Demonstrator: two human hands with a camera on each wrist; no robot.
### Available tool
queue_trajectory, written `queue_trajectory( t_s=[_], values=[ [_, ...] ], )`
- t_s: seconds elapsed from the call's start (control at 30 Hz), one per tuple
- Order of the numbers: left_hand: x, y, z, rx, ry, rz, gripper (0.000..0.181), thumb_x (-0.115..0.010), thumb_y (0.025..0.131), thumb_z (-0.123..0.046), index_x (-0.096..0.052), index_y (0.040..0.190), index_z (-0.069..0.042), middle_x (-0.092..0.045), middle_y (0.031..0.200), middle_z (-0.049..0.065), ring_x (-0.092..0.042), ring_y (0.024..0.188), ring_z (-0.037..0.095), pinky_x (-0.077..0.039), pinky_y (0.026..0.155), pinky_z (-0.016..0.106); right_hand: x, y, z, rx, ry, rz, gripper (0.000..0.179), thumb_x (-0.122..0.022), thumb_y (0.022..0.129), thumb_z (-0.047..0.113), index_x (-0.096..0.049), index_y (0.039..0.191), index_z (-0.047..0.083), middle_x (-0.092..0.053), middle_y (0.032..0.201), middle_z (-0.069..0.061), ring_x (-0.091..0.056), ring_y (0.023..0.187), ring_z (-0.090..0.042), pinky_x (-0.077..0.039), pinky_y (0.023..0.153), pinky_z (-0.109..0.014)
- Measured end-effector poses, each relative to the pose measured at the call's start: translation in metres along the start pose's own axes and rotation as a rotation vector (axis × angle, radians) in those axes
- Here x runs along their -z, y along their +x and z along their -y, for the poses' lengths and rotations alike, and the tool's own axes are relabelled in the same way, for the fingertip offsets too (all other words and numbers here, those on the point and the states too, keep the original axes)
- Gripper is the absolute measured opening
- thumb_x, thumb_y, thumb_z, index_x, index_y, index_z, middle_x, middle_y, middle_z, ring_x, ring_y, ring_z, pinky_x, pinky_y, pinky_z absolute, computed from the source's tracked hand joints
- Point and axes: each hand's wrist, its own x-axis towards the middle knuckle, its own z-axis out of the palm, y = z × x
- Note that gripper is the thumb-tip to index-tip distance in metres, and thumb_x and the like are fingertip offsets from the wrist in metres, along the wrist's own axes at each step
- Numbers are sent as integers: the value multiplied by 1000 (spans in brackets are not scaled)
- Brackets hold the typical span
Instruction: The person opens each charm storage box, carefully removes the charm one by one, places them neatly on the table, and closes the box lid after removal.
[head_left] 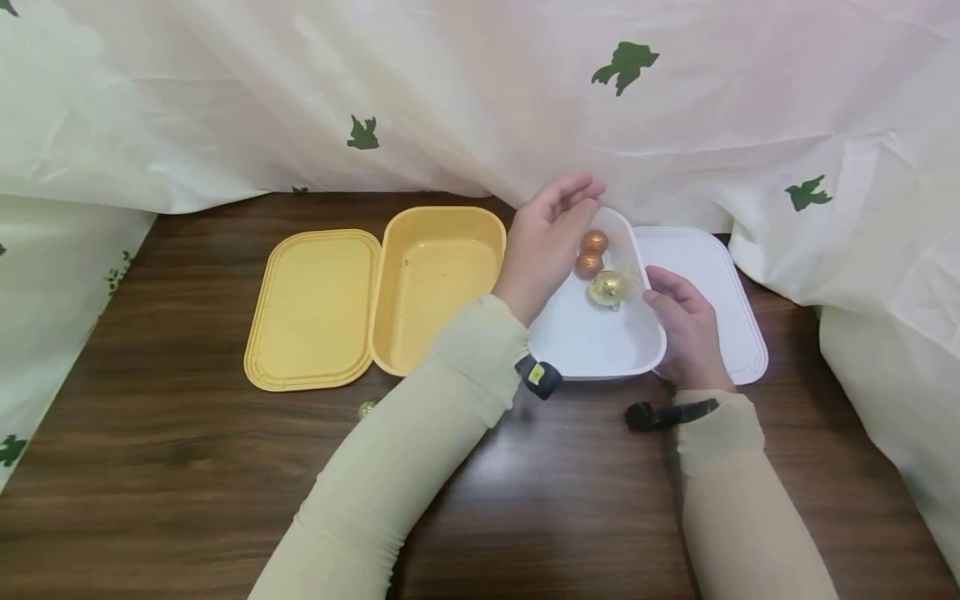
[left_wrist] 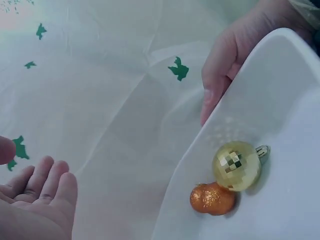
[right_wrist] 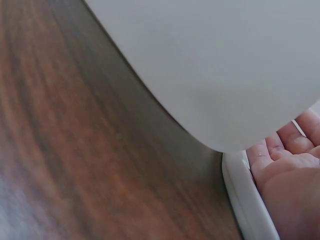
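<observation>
A white container stands right of centre, holding a gold mirror-ball ornament and two orange glitter balls. My left hand hovers across the container's left rim. Its fingers are loosely bent and nothing lies in its palm in the left wrist view. At the container's right side is my right hand, its thumb right at the rim and its fingers along the outer wall. The right wrist view shows the palm of this hand facing up beside the container's corner, with part of the fingers hidden.
To the left stand a yellow container and its flat yellow lid. A white lid lies under and beyond my right hand. A small gold ornament peeks out beside my left sleeve on the wooden table. A curtain hangs behind.
</observation>
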Motion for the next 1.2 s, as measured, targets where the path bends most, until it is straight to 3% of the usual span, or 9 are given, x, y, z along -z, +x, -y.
queue_trajectory(
  t_s=[0.27,0.53,0.6,0.67,0.77,0.83,1.0,1.2],
  values=[
    [-16,25,13,3,8,-55,34,-58,103,-15,-59,137,-12,-68,123,-9,-60,108,-5,-42,96,5,-1,-1,-1,21,-16,9,41,-58,101,15,-56,141,13,-46,148,-12,-49,133,-27,-57,87,-23],
    [-23,38,37,-11,-42,-97,32,-58,102,-9,-62,134,-9,-68,121,-5,-61,109,-1,-44,95,7,-4,1,-3,55,-37,15,39,-59,100,15,-57,139,11,-51,143,-11,-52,130,-26,-57,88,-25],
    [-26,39,42,11,-33,-98,32,-58,102,-10,-62,133,-11,-68,119,-9,-60,105,-3,-49,85,9,-3,1,-3,62,-36,16,39,-60,100,15,-58,138,11,-51,143,-11,-52,130,-25,-57,88,-24],
    [-29,40,47,26,4,-89,32,-57,102,-11,-63,133,-13,-67,119,-11,-60,104,-3,-49,82,9,-2,1,-3,68,-26,16,39,-60,99,14,-58,138,10,-53,141,-11,-53,128,-25,-57,88,-24],
    [-32,40,53,60,81,-41,34,-58,101,-14,-62,135,-15,-67,121,-13,-60,106,-2,-49,84,11,-1,1,-4,81,-5,24,38,-61,98,11,-59,137,9,-56,136,-11,-55,124,-23,-57,87,-23],
    [-33,39,56,79,138,4,36,-59,101,-17,-61,137,-15,-66,124,-11,-60,110,0,-43,95,9,-1,2,-4,84,-15,22,38,-62,97,11,-60,136,9,-57,135,-11,-55,123,-22,-57,87,-23],
    [-36,39,59,152,278,136,41,-60,101,-24,-57,141,-15,-63,134,-6,-57,123,7,-41,104,16,0,1,-2,71,-71,6,39,-62,97,13,-60,136,12,-56,138,-10,-55,123,-21,-56,86,-20],
    [-34,41,67,173,487,288,42,-60,101,-25,-57,141,-13,-61,138,0,-53,129,13,-40,107,19,-1,1,-2,52,-102,0,39,-62,98,15,-60,137,13,-55,140,-9,-53,127,-21,-55,87,-19]
  ],
)
